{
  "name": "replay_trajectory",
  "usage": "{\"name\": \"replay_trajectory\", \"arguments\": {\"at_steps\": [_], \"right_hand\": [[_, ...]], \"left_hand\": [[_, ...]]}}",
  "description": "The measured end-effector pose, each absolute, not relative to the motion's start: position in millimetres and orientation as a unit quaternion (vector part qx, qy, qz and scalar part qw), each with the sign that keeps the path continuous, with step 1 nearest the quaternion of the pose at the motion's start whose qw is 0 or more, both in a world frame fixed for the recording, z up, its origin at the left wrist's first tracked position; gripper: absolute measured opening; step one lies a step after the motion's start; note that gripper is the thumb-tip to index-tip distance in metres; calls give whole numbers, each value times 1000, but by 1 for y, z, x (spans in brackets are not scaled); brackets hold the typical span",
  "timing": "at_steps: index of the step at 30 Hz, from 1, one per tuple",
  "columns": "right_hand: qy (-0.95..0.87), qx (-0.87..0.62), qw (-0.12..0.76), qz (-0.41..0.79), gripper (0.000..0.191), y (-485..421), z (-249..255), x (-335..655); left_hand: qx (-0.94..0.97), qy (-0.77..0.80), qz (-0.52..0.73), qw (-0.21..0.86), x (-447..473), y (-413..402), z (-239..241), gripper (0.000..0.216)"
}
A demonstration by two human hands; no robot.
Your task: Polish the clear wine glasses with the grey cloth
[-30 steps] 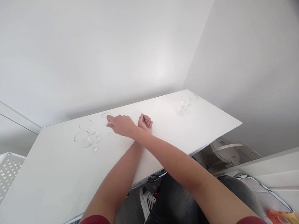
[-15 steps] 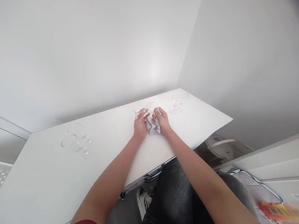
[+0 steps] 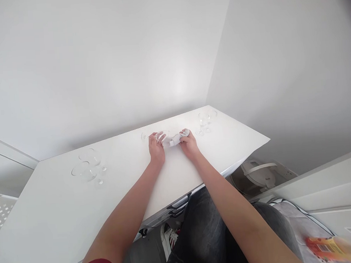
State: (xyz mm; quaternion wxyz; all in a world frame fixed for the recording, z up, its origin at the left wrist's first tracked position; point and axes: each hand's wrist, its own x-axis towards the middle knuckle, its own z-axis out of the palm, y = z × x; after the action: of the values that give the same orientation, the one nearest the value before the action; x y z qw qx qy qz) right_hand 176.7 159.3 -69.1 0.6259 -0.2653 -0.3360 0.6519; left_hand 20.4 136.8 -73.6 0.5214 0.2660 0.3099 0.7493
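My left hand point(image 3: 157, 147) is closed round a clear stemmed glass point(image 3: 164, 136), held on its side above the white tabletop point(image 3: 127, 179). The glass's foot points left and its bowl faces right. In my right hand point(image 3: 190, 143) is a light grey cloth point(image 3: 176, 140), bunched between the fingers and lying against the bowl's open end. How far the cloth reaches into the bowl I cannot tell.
Two stemmed glasses, one a wine glass point(image 3: 82, 171), stand at the left of the table. More clear glasses point(image 3: 204, 119) stand near the far right corner. A white perforated basket point(image 3: 1, 214) is beyond the left edge; a white fan-like appliance point(image 3: 258, 173) sits low at right.
My left hand has moved left with the glass, which now shows more of its bowl. The cloth, hanging below my right hand before, now stretches left to the glass's rim.
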Motion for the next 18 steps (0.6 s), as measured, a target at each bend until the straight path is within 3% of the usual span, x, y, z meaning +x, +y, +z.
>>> {"name": "replay_trajectory", "arguments": {"at_steps": [6,9,13,18], "right_hand": [[-420,-323,644,552,53,151,-69,174],[-436,-309,627,567,54,148,-68,175],[-449,-289,535,655,39,144,-63,175],[-447,-262,408,752,41,138,-59,173]], "left_hand": [[231,315,760,520,19,135,-71,33],[215,298,757,540,20,135,-69,30],[167,262,768,559,18,138,-68,28],[122,255,771,570,15,143,-67,28]]}}
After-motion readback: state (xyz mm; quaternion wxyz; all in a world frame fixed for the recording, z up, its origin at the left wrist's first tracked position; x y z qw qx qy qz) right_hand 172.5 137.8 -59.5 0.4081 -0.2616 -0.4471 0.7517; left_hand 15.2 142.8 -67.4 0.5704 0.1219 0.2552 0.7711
